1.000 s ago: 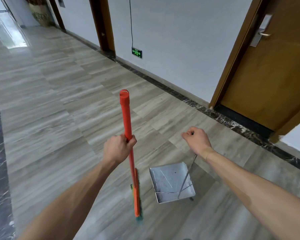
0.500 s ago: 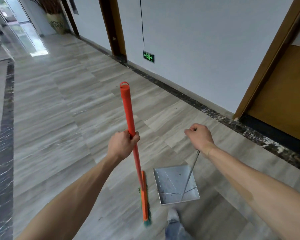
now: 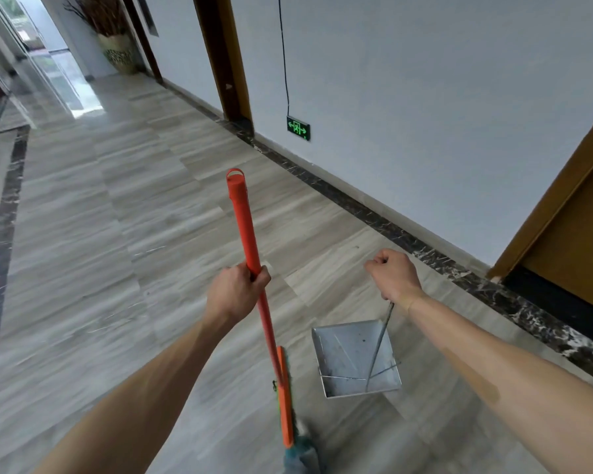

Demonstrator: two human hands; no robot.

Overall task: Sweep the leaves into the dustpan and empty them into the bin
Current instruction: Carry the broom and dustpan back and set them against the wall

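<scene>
Head view: broom point(image 3: 250, 254) near-upright — head down, left hand point(image 3: 235, 292) gripping.

We see an orange broom point(image 3: 246, 234) with green bristles, a silvery grey metal dustpan point(image 3: 351, 357), a grey streaked tile floor point(image 3: 117, 234) edged by a black white-veined marble border point(image 3: 425, 248), a white wall point(image 3: 425, 97), brown wooden doors point(image 3: 575, 241) and a glowing green exit sign point(image 3: 298, 127).

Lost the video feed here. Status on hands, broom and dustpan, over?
Left hand grips orange broom handle. Right hand holds metal dustpan by its rod; pan looks empty. No leaves or bin in view. Corridor floor ahead unobstructed.
</scene>
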